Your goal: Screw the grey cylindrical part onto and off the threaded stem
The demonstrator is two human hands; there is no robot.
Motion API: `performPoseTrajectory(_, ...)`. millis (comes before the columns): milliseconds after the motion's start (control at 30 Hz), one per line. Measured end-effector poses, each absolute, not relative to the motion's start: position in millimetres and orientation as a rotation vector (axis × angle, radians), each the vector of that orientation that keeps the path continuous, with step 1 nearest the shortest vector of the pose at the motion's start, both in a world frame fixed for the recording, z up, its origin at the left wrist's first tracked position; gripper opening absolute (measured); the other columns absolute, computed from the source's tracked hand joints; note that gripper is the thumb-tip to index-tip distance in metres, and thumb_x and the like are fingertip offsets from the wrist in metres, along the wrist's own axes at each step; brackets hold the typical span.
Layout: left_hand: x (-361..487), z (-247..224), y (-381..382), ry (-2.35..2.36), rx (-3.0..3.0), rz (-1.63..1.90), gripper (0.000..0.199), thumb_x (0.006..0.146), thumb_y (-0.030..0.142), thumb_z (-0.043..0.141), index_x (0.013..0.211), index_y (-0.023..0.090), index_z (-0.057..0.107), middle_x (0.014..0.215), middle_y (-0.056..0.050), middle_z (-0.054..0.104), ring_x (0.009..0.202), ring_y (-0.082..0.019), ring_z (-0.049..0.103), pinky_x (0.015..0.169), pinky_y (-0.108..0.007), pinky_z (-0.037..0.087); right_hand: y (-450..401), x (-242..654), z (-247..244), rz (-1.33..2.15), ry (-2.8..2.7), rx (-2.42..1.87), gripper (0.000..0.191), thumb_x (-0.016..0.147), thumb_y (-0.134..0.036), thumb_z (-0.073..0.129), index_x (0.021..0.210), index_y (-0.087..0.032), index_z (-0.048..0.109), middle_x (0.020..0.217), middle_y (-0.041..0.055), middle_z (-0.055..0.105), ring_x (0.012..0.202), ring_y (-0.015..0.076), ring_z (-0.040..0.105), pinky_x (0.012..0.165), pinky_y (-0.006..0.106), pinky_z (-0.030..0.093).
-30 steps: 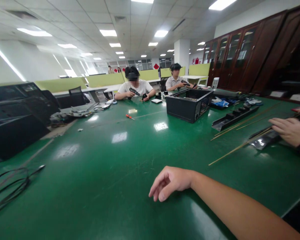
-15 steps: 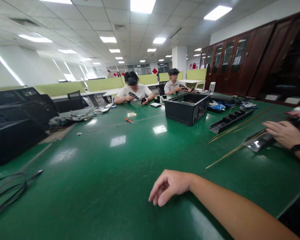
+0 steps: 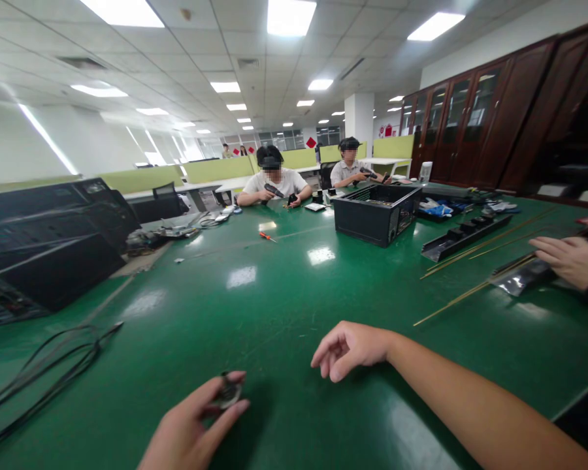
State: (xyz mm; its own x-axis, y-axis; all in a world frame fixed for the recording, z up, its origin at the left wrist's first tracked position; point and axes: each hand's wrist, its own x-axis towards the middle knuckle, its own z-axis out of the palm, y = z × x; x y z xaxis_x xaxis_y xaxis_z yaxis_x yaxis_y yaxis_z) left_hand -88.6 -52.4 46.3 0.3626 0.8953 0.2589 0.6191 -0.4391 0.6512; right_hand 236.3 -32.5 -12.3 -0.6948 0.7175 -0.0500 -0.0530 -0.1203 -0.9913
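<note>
My left hand (image 3: 191,418) grips a small round dark-and-silvery piece (image 3: 229,391) between thumb and fingertips, at the bottom of the view. Its exact kind is too blurred to tell. To the right, my right hand (image 3: 353,352) hovers low over the green table (image 3: 274,313) with loosely curled fingers. A gap shows between its thumb and fingers, and nothing is visible in it. The black cables (image 3: 63,365) lie left of my left hand. Nearest to my right hand on its right are thin brass-coloured rods (image 3: 451,303).
A black computer case (image 3: 367,219) stands across the table, with a black rail-like part (image 3: 465,238) to its right. An orange screwdriver (image 3: 267,236) lies farther back. Large black cases (image 3: 53,248) fill the left side. A co-worker's hand (image 3: 573,261) works at the right; two people sit opposite.
My left hand has come into view from below, holding the small round piece. The view has turned slightly left, and my right hand keeps its loose curl.
</note>
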Motion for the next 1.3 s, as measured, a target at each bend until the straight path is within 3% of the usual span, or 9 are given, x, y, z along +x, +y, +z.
performPoseTrajectory(133,-14,33,-28,1.055,2.136,0.660,0.040,0.082,0.028,0.067,0.120,0.022,0.056,0.105,-0.006,0.072,0.096,-0.024,0.068,0.089,-0.037,0.055,-29,242,-17,1.814,-1.535,-0.798,0.069,0.052,-0.025,0.093,0.116,-0.014,0.068,0.089,0.0052,0.072,0.076,0.0133,0.068,0.075,0.027,0.054)
performPoseTrajectory(267,21,17,-15,0.979,2.153,0.701,0.022,0.081,0.020,0.062,0.102,0.020,0.055,0.093,-0.003,0.069,0.087,-0.019,0.065,0.080,-0.030,0.051,-27,243,-19,1.771,-1.500,-0.851,0.082,0.049,-0.015,0.091,0.125,-0.014,0.061,0.090,0.0038,0.070,0.071,0.0111,0.067,0.072,0.025,0.053)
performPoseTrajectory(567,6,7,-5,0.869,2.241,0.624,0.022,0.079,0.023,0.066,0.101,0.020,0.064,0.100,-0.005,0.070,0.094,-0.022,0.065,0.083,-0.032,0.049,-27,217,-27,1.285,-1.658,-1.010,0.047,0.059,-0.012,0.080,0.102,-0.017,0.063,0.075,-0.0045,0.063,0.065,0.0105,0.059,0.064,0.023,0.047)
performPoseTrajectory(767,12,6,-5,0.836,2.101,0.687,0.035,0.079,0.021,0.066,0.111,0.022,0.053,0.105,-0.006,0.071,0.099,-0.022,0.068,0.089,-0.035,0.052,-26,214,-28,1.226,-1.671,-1.010,0.046,0.062,-0.019,0.081,0.104,-0.016,0.063,0.076,-0.0029,0.064,0.066,0.0116,0.060,0.066,0.024,0.048)
performPoseTrajectory(1000,12,-1,0,0.944,2.067,0.782,0.034,0.074,0.019,0.072,0.104,0.021,0.057,0.099,-0.005,0.073,0.093,-0.023,0.070,0.081,-0.032,0.052,-26,211,-28,1.119,-1.642,-1.085,0.050,0.065,-0.030,0.083,0.109,-0.014,0.065,0.073,-0.0014,0.064,0.059,0.0103,0.057,0.059,0.022,0.045)
performPoseTrajectory(1300,12,-8,11,0.908,1.862,0.901,0.033,0.070,0.016,0.075,0.099,0.019,0.060,0.090,-0.002,0.072,0.084,-0.019,0.068,0.077,-0.029,0.048,-23,203,-31,1.013,-1.395,-1.162,0.033,0.078,-0.040,0.070,0.093,-0.012,0.066,0.068,0.0007,0.063,0.049,0.0100,0.055,0.046,0.020,0.040)
